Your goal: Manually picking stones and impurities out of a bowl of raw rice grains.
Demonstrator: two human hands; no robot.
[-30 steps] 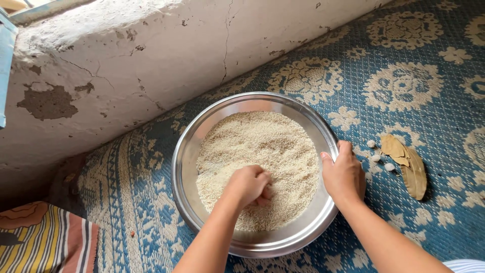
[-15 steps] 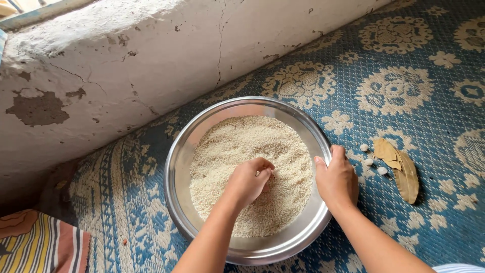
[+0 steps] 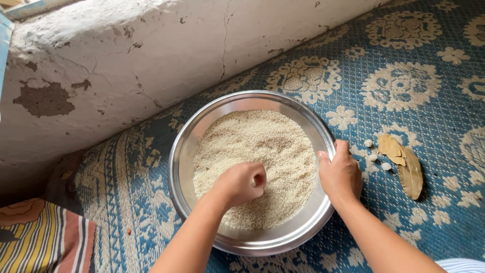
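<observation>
A wide, shallow steel bowl (image 3: 188, 151) sits on a blue and cream patterned mat, filled with pale uncooked rice (image 3: 262, 141). My left hand (image 3: 238, 183) rests in the rice near the bowl's middle, fingers curled into a loose fist with the tips pinched together; whether grains are held I cannot tell. My right hand (image 3: 340, 174) grips the bowl's right rim, thumb over the edge and fingers on the outside.
Dry brown leaves (image 3: 406, 164) and a few small white pieces (image 3: 374, 151) lie on the mat (image 3: 404, 81) right of the bowl. A cracked, peeling white wall (image 3: 126, 60) runs close behind. A striped cloth (image 3: 45, 237) lies at the lower left.
My left hand has curled tighter and shifted slightly within the rice. My right hand keeps its hold on the rim. The view has wobbled a little.
</observation>
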